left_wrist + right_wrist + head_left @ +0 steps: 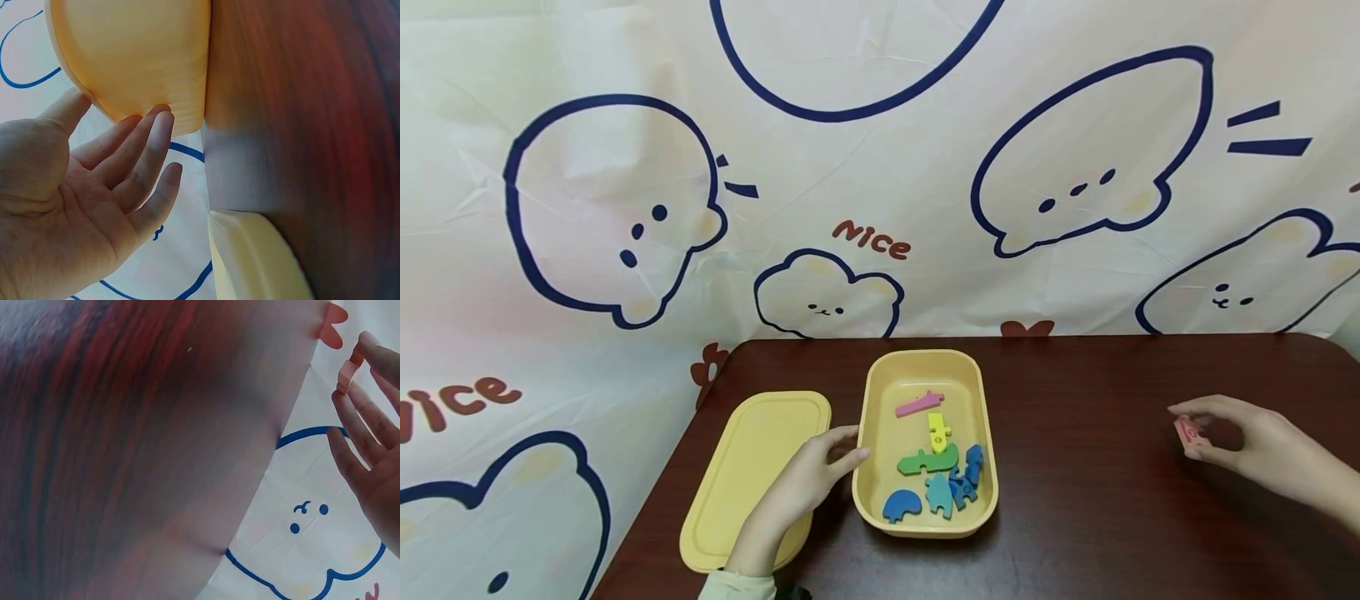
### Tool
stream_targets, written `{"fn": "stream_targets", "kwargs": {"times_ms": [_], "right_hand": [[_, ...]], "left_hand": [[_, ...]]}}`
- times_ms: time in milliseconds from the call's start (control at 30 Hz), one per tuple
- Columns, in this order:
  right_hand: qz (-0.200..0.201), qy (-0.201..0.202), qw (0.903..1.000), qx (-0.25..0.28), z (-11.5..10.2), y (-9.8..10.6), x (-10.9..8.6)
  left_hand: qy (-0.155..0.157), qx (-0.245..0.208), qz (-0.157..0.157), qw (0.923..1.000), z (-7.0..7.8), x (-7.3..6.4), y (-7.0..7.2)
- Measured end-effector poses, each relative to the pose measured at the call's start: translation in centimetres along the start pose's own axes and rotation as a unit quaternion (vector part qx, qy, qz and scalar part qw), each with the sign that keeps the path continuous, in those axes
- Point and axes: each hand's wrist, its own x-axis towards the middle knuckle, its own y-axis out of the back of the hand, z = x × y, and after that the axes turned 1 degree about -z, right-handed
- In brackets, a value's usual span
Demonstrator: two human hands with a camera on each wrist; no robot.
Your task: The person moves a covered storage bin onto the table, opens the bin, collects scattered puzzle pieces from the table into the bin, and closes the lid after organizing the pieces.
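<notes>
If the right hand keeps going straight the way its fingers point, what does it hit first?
Probably the yellow tray: the right hand, pinching a pink piece, points left across bare table. Its height above the table is unclear.

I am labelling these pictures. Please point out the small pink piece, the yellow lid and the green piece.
small pink piece (1189,434), head view, its face
flat yellow plastic lid (752,467), head view, its top
green foam piece (929,460), head view, its middle

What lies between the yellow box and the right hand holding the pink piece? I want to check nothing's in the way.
Only bare dark wooden table lies between the yellow box and the right hand pinching the pink piece, as the head view shows.
</notes>
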Motion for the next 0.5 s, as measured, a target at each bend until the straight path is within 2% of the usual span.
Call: {"fn": "stream_targets", "kwargs": {"times_ms": [500], "right_hand": [[0.028, 0.024, 0.9992, 0.018, -2.1, 0.0, 0.5]], "left_hand": [[0.005, 0.0, 0.003, 1.0, 0.0, -0.1, 0.0]]}}
